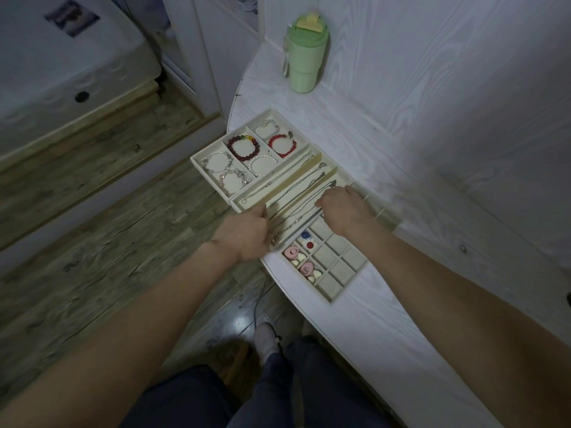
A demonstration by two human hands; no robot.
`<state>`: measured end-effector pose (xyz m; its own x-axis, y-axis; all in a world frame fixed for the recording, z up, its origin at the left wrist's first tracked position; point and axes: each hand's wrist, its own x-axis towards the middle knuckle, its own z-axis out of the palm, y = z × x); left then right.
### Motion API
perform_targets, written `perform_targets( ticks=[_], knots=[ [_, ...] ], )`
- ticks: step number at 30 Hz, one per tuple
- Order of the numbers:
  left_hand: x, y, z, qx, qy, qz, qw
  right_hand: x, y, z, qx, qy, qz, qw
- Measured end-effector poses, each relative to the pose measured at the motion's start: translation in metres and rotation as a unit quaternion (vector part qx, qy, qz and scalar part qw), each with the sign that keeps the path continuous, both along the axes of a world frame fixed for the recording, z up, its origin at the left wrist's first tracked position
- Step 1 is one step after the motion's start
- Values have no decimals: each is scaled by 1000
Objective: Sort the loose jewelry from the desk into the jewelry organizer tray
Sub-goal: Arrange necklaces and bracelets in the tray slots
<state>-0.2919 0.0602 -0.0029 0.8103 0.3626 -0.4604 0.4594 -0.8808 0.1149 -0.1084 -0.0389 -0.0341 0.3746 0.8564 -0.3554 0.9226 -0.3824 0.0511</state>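
Note:
Three cream organizer trays lie in a row on the white desk. The far tray [197, 160] holds several bead bracelets, among them a dark red one [243, 148] and a bright red one [281, 145]. The middle tray [238, 203] has long slots with thin silver necklaces [296, 193] stretched along them. The near grid tray [335, 298] holds pink, red and blue earrings [301, 257] in its left cells. My left hand [244, 234] grips the near end of a necklace at the middle tray's left edge. My right hand [343, 210] pinches the far end of a chain.
A green tumbler [304, 54] with a yellow lid stands at the back of the desk against the white wall. The desk's curved edge [290, 291] runs just left of the trays, with wood floor below. A bed stands at upper left. My legs and a shoe are below.

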Motion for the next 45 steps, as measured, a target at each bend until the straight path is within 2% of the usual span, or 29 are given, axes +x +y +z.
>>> perform_targets(
  ticks=[2, 8, 14, 19, 34, 40, 45],
  knots=[
    [2, 1, -2, 18, -6, 8, 1000, 0, 1, 1, -1, 1, -4, 1000],
    [8, -1, -6, 24, 53, -10, 998, 6, 1, 3, 51, 22, -43, 998],
    [15, -3, -3, 38, 41, -31, 998, 16, 2, -3, 38, 46, -45, 997],
    [26, -5, -4, 61, 63, -65, 994, 18, 4, -5, 34, 25, -40, 998],
    [24, -2, -4, 53, 63, -38, 996, 26, 0, 0, 23, 47, -41, 998],
    [23, -2, -6, 52, 51, -33, 997, 12, 0, 2, 45, 56, -37, 997],
    [21, -2, -8, 53, 60, -36, 996, 6, 0, 4, 13, 65, -30, 997]
  ],
)
